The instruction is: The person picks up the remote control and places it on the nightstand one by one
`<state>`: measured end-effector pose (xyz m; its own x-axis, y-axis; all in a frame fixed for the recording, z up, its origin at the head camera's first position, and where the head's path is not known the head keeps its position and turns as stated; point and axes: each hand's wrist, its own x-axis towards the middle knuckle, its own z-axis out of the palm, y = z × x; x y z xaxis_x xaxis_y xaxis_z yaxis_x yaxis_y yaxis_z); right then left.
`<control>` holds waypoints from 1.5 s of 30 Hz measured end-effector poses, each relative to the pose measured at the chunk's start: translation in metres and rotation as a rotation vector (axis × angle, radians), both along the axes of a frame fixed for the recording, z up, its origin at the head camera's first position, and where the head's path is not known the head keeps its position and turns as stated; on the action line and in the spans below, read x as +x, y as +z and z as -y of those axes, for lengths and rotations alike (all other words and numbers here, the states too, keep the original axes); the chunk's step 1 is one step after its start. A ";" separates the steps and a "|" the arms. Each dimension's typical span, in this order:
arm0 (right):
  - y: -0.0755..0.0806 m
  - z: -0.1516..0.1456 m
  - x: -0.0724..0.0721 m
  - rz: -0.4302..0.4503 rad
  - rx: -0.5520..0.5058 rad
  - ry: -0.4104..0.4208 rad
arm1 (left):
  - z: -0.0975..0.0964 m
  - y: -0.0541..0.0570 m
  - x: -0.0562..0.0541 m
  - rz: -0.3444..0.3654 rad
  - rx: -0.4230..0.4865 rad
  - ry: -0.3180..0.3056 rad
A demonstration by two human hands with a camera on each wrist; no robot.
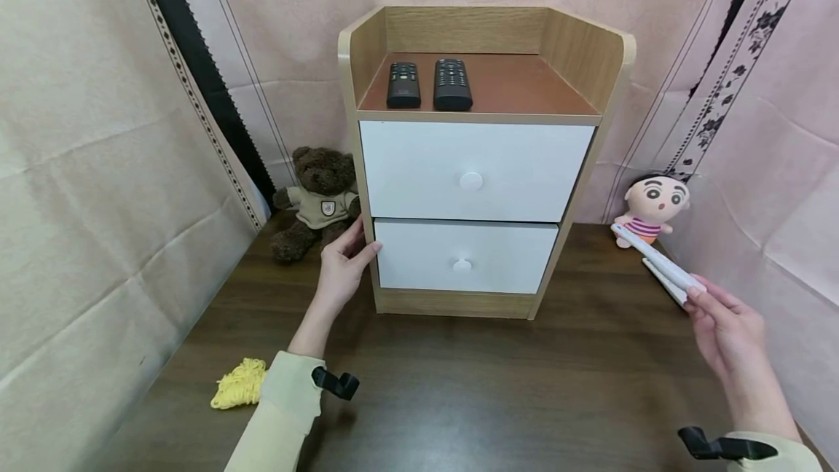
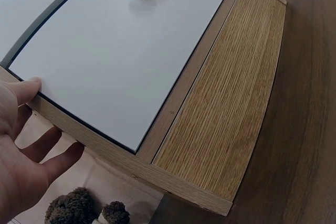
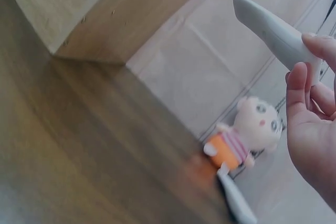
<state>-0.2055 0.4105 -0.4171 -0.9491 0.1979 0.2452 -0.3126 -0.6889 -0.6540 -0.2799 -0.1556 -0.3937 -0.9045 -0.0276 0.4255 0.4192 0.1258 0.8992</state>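
A small wooden cabinet [image 1: 459,304] stands ahead, with two white drawers, both closed flush. My left hand [image 1: 344,261] grips its left side edge beside the lower drawer [image 1: 419,253]. In the left wrist view, the left thumb [image 2: 30,88] lies on the front edge and the fingers reach around the side panel. Out to the right, my right hand [image 1: 727,326] holds a slim white remote control [image 3: 273,32] raised above the table, pinched near one end. Below it, a second white, elongated thing [image 3: 236,198] with a dark side lies by the doll [image 1: 655,202].
Two black remotes [image 1: 403,86] lie side by side on the cabinet's brown top. Left of the cabinet sits a brown teddy bear [image 1: 321,181]. A bundle of yellow yarn [image 1: 239,384] lies on the dark wooden table [image 1: 498,392]. Pale curtains [image 1: 773,195] hang around the table.
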 end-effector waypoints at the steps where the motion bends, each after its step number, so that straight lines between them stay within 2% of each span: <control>1: 0.003 0.003 0.000 -0.027 0.001 0.003 | 0.000 0.000 0.000 -0.001 0.000 0.000; 8: 0.027 0.022 0.001 -0.210 -0.038 -0.006 | 0.000 0.000 -0.001 -0.004 -0.010 0.003; 11: 0.037 0.027 0.003 -0.253 -0.052 -0.004 | 0.001 0.001 -0.001 -0.004 -0.017 0.006; 18: 0.060 0.035 0.007 -0.343 -0.115 0.081 | 0.001 0.001 0.000 0.008 -0.012 0.003; 22: 0.072 0.041 0.007 -0.393 -0.101 0.103 | 0.002 0.002 0.001 0.014 -0.009 0.001; 27: 0.084 0.049 0.007 -0.452 -0.138 0.167 | 0.002 0.001 0.001 0.014 -0.010 0.010; 29: 0.088 0.054 0.007 -0.469 -0.147 0.169 | 0.002 0.001 0.001 0.016 -0.012 0.013; 33: 0.098 0.066 0.009 -0.489 -0.137 0.132 | 0.001 0.002 0.002 0.028 -0.012 0.010; 37: 0.112 0.079 0.011 -0.486 -0.136 0.093 | -0.004 0.019 0.016 0.049 -0.024 0.011; 40: 0.123 0.090 0.011 -0.479 -0.146 0.056 | -0.006 0.026 0.022 0.057 -0.027 0.012; 45: 0.141 0.111 0.009 -0.457 -0.143 -0.067 | -0.007 0.026 0.023 0.054 -0.022 0.011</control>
<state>-0.1967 0.2994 -0.2759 -0.7348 0.3170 0.5997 -0.5924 -0.7306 -0.3396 -0.2572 -0.1483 -0.3673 -0.9257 -0.0286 0.3771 0.3690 0.1502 0.9172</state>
